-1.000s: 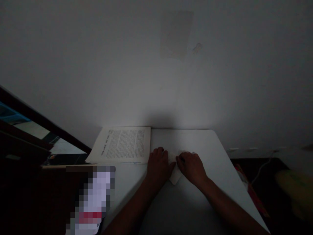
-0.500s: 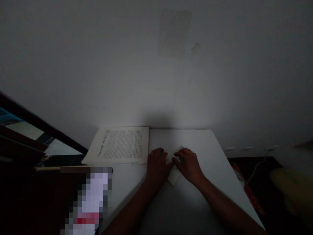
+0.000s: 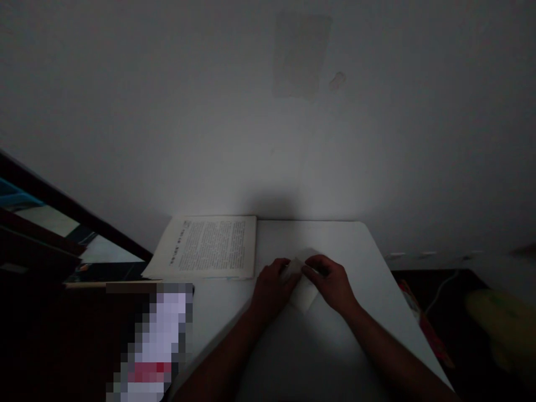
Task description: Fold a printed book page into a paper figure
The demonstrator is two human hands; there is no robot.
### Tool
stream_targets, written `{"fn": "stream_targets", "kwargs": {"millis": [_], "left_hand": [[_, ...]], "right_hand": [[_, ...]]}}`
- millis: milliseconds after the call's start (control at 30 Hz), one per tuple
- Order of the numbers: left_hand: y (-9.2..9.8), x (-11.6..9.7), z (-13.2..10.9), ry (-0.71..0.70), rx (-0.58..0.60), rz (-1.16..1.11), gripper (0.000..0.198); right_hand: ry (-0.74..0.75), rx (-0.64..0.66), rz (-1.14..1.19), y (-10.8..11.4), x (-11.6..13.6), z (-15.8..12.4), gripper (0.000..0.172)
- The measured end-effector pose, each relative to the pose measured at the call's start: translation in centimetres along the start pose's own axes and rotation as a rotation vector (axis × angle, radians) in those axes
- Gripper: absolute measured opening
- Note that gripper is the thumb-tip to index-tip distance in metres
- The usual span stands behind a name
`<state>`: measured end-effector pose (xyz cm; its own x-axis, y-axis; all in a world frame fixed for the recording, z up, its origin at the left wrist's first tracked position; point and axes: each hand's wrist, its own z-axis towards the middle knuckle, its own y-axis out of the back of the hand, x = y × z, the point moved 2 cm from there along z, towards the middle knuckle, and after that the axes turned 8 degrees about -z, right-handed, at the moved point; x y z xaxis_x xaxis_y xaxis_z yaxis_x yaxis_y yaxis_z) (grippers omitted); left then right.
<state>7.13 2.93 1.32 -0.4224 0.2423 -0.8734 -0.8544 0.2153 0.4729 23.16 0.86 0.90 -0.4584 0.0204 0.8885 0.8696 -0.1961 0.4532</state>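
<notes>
My left hand (image 3: 272, 287) and right hand (image 3: 333, 285) are both engaged with one pale paper (image 3: 307, 296). The paper sits between them, over the middle of the table (image 3: 343, 240), somewhat to the right of the book. Its upper part is raised among my fingers; its lower corner points toward me, close to the tabletop. Whether that corner touches the surface I cannot tell in this light. The sheet appears bent or folded; the number of layers cannot be made out.

Left hand: fingers curled, thumb on the near side, grasping the raised part of the paper. Right hand: thumb and forefinger brought together at the paper's right edge, pinching it; the other fingers are bent. The two hands are near each other, with both forearms lying in from the near edge of the view.

Surroundings: the book (image 3: 213, 245), its printed page facing up with the lines running sideways, lies at the far left of the table, next to the wall (image 3: 188, 123). Nearer to me on the left is an object (image 3: 161, 329) masked by pixel blocks; its identity cannot be established. The wall bears a greyish patch (image 3: 301, 56) and, just beside it, a small blemish (image 3: 337, 81). Beyond the table's right side, a pale cord (image 3: 438, 296) and a yellowish item (image 3: 498, 321) are in shadow.
</notes>
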Motion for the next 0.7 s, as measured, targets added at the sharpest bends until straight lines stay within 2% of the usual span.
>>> {"fn": "stream_targets", "kwargs": {"millis": [133, 267, 467, 700], "left_hand": [[0.22, -0.27, 0.2, 0.101, 0.062, -0.317, 0.023], [0.31, -0.43, 0.31, 0.182, 0.063, -0.465, 0.026], [0.4, -0.61, 0.27, 0.235, 0.029, -0.525, 0.029], [0.32, -0.35, 0.25, 0.243, 0.028, -0.541, 0.029]], "right_hand": [[-0.035, -0.012, 0.133, 0.18, -0.15, 0.03, 0.025], [-0.052, 0.061, 0.222, 0.19, -0.01, 0.05, 0.027], [-0.123, 0.153, 0.355, 0.15, 0.08, -0.02, 0.028], [-0.125, 0.133, 0.382, 0.14, 0.04, 0.07, 0.028]]}}
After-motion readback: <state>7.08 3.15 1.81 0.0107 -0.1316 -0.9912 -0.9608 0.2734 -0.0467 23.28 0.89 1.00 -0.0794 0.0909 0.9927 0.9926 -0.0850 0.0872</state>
